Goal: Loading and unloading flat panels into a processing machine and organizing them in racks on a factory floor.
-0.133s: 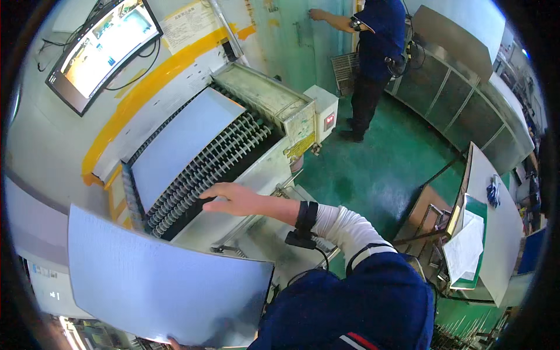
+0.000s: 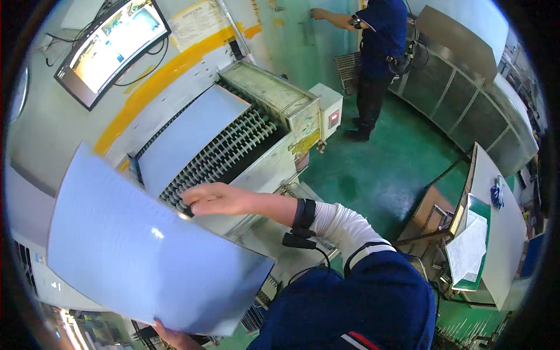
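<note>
A large, glossy, pale-blue sheet panel (image 2: 146,245) is tilted in front of me at the lower left. At its lower edge my left hand (image 2: 170,337) grips it, the fingers mostly hidden beneath. My right hand (image 2: 217,199) reaches to the panel's upper edge, thumb and fingers a little apart; whether the fingertips touch the edge I cannot make out. Behind them, a second pale sheet (image 2: 195,131) lies on the ridged rollers (image 2: 224,153) of a conveyor machine (image 2: 265,87).
A lit monitor (image 2: 116,49) hangs at the upper left. A control box (image 2: 328,114) sits at the machine's end. Farther off, a co-worker (image 2: 382,52) stands by metal panels (image 2: 466,93). On the right, a board (image 2: 501,233) carries papers (image 2: 468,248) and a glove (image 2: 497,192).
The panel has swung upward at its left side and tilted more. My right hand has shifted left to its upper edge, and more of my left hand shows.
</note>
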Demonstrator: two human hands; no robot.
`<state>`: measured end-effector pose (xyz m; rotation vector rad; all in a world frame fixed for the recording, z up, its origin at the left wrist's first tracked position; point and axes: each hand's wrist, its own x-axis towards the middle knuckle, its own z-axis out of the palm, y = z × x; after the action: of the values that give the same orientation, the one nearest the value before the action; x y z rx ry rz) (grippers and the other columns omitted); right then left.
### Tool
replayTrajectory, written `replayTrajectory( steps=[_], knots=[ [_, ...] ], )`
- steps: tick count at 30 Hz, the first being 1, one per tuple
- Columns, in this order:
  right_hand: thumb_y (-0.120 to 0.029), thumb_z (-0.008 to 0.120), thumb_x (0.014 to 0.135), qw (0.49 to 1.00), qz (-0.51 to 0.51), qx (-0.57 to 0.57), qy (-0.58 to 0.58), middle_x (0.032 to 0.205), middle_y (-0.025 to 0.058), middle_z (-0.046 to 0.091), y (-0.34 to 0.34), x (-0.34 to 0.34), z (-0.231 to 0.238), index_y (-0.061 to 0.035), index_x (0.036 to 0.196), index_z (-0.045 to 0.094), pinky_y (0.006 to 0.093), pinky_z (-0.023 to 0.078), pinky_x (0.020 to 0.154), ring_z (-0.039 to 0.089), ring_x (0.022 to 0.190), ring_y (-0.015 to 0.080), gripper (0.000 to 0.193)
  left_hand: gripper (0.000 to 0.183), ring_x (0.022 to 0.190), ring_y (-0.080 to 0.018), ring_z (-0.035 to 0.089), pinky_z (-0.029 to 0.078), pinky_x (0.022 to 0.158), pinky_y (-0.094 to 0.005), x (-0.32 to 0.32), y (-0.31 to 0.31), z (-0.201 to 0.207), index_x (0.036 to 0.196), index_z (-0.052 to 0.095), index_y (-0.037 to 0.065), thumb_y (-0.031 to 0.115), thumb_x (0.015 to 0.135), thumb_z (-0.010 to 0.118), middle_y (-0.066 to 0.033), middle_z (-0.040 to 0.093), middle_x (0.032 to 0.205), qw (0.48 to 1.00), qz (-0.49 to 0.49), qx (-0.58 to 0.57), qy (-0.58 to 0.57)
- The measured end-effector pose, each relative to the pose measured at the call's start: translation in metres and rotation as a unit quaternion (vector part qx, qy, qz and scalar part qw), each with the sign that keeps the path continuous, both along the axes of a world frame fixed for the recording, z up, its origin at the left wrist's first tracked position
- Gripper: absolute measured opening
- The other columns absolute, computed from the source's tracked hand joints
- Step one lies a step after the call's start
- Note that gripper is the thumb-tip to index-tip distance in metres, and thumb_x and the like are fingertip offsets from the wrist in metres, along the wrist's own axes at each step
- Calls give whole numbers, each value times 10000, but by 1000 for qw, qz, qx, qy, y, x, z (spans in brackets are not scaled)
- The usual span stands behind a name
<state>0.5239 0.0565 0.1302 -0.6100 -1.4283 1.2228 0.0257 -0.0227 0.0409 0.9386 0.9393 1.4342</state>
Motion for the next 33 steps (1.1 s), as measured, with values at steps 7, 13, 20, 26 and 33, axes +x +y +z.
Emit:
replayTrajectory(
  steps=[7, 13, 20, 26, 33],
  knots=[
    [-224, 641, 885, 960, 115, -137, 216, 1076, 71, 631, -27, -12, -26, 11, 1172, 585, 301, 469, 846, 578, 973, 138, 375, 584, 1063, -305, 560, 459, 910, -451, 57, 14, 74, 1285, 461, -40, 207, 803, 679, -168, 563, 1193, 987, -76, 115, 84],
    [-172, 679, 849, 933, 47, -260, 246, 1085, 80, 636, -76, -35, -91, -3, 1215, 544, 318, 486, 848, 612, 933, 171, 425, 464, 1033, -233, 570, 443, 905, -357, 69, 20, 99, 1229, 530, -37, 144, 820, 652, -105, 613, 1105, 970, -143, 42, 193],
    [-192, 662, 859, 852, -43, -370, 367, 1081, 65, 627, -100, -20, -126, -73, 1145, 579, 384, 477, 883, 595, 984, 214, 321, 380, 1060, -182, 548, 414, 934, -307, 101, 45, 119, 1235, 529, -44, 151, 911, 567, -104, 590, 1155, 900, -139, 106, 400],
    [-205, 575, 911, 790, -92, -341, 502, 1054, 90, 603, -108, 13, -136, -48, 1134, 545, 438, 466, 880, 582, 976, 241, 274, 299, 1063, -184, 556, 418, 959, -305, 84, 28, 92, 1199, 573, -29, 96, 928, 543, -109, 608, 1165, 896, 107, 153, 402],
    [-145, 555, 910, 794, -143, -321, 495, 1155, 99, 553, -93, 14, -134, -49, 1156, 509, 468, 442, 940, 540, 1069, 269, 268, 289, 988, -164, 596, 469, 875, -289, 75, -20, 19, 1147, 601, -49, 116, 911, 575, -111, 640, 1088, 940, 147, -7, 308]
  ],
)
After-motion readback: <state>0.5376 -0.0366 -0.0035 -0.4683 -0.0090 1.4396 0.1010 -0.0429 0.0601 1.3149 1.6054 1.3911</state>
